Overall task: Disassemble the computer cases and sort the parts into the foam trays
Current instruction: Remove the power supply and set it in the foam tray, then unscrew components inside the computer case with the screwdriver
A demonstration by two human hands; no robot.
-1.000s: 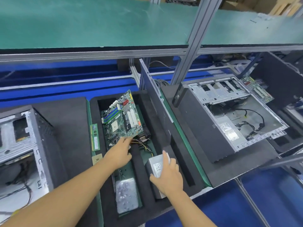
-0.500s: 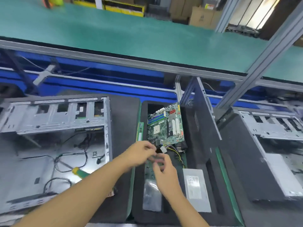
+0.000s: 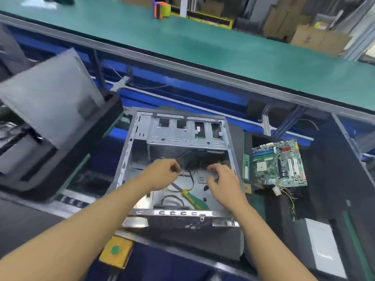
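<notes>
An open metal computer case (image 3: 178,136) lies on its side in front of me. Both hands are inside it, among black cables (image 3: 190,179). My left hand (image 3: 162,173) has its fingers curled and pinches a cable at the middle of the case. My right hand (image 3: 223,183) is curled round a dark cable end just to the right. A screwdriver (image 3: 192,198) with a green and yellow handle lies on the case floor between my wrists. To the right, the black foam tray (image 3: 324,179) holds a green motherboard (image 3: 280,165), a RAM stick (image 3: 246,167) and a grey power supply (image 3: 322,246).
A second foam tray (image 3: 40,179) at the left carries a tilted grey side panel (image 3: 50,94). A yellow pad (image 3: 116,250) sits at the near edge below the case. A green shelf (image 3: 203,47) runs overhead, with a tape roll (image 3: 162,10) on it.
My view has swung left from the foam tray to the open case. Both hands have left the connector over the tray and now work inside the case.
</notes>
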